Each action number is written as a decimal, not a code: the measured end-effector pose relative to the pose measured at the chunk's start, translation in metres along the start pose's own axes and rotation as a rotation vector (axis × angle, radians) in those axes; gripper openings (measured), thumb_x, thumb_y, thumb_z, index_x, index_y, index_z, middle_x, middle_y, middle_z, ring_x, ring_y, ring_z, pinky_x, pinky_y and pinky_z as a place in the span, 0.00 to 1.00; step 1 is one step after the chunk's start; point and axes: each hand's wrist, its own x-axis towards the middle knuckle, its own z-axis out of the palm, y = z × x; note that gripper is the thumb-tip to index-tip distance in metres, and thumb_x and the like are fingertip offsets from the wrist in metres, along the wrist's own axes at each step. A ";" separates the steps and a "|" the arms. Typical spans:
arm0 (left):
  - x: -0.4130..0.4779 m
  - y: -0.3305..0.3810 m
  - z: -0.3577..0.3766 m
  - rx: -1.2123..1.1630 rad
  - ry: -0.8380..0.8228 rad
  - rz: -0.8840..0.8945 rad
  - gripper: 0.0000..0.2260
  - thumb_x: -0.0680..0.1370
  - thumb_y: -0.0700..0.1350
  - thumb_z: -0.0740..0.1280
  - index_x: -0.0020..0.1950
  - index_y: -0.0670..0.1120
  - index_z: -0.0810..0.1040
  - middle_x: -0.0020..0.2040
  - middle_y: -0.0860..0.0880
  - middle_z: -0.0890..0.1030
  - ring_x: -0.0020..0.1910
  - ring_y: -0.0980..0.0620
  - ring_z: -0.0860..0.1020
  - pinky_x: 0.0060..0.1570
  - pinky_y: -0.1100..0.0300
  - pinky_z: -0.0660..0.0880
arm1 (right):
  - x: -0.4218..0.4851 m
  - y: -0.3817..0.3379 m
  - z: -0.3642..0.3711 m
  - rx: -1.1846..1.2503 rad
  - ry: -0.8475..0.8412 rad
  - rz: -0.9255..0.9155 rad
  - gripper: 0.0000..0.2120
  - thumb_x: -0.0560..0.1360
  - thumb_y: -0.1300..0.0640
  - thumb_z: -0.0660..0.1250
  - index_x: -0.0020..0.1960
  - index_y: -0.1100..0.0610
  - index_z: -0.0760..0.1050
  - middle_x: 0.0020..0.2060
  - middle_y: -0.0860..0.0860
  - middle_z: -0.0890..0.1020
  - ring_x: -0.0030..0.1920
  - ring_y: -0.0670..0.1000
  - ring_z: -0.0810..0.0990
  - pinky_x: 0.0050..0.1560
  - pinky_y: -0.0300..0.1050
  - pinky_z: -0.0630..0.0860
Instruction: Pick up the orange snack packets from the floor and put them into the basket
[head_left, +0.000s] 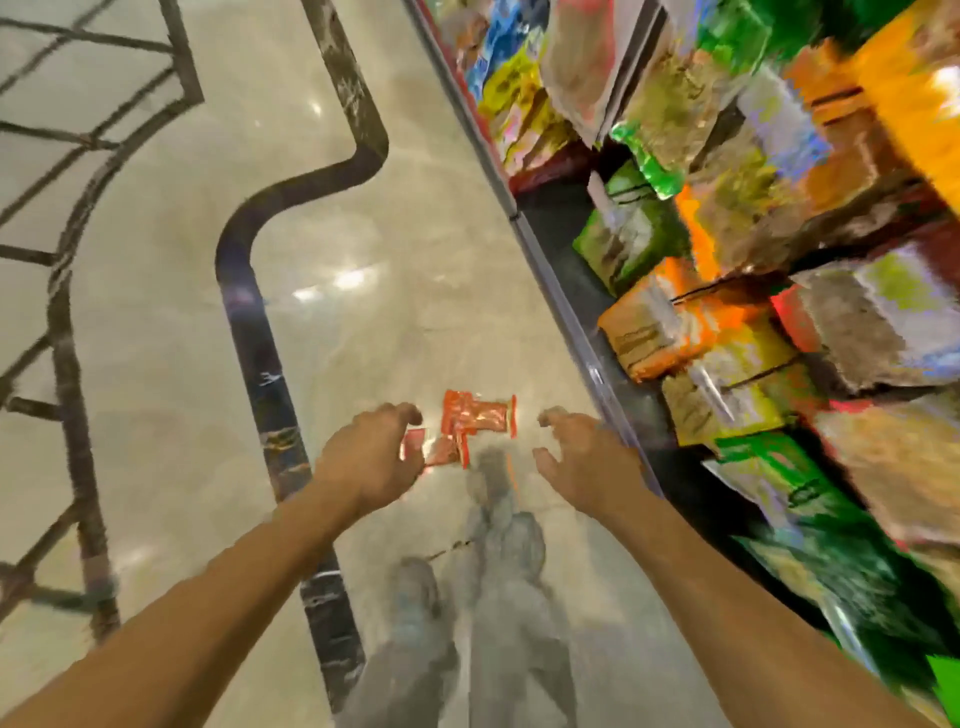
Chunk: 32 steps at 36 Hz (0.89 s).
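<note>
Orange snack packets lie in a small loose pile on the pale marble floor, just ahead of my feet. My left hand hovers over the pile's left edge, fingers curled and apart, hiding part of one packet. On the other side of the pile my right hand is spread open and holds nothing. Both arms reach forward and down. No basket is in view. The picture is blurred by motion.
A store shelf with a metal edge runs along the right, packed with green, orange and yellow snack bags. A dark inlaid band curves across the floor on the left. My legs in grey trousers stand below the packets.
</note>
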 end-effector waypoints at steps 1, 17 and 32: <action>0.019 -0.010 0.017 -0.008 -0.009 -0.015 0.18 0.76 0.50 0.64 0.65 0.49 0.74 0.63 0.45 0.79 0.60 0.43 0.78 0.58 0.49 0.75 | 0.023 0.010 0.018 -0.002 -0.017 0.010 0.20 0.77 0.49 0.63 0.66 0.55 0.72 0.54 0.56 0.81 0.57 0.58 0.80 0.56 0.52 0.78; 0.282 -0.170 0.320 0.142 -0.125 -0.068 0.29 0.69 0.58 0.70 0.68 0.49 0.72 0.60 0.43 0.78 0.57 0.40 0.77 0.53 0.48 0.75 | 0.321 0.122 0.320 -0.100 -0.163 0.048 0.19 0.77 0.54 0.64 0.67 0.57 0.71 0.63 0.57 0.76 0.61 0.62 0.76 0.58 0.58 0.77; 0.313 -0.197 0.383 0.148 -0.024 -0.251 0.24 0.60 0.57 0.74 0.51 0.48 0.76 0.48 0.47 0.78 0.50 0.43 0.75 0.52 0.49 0.68 | 0.368 0.148 0.354 -0.072 0.005 0.193 0.23 0.68 0.43 0.71 0.58 0.54 0.74 0.54 0.54 0.76 0.57 0.59 0.75 0.58 0.53 0.71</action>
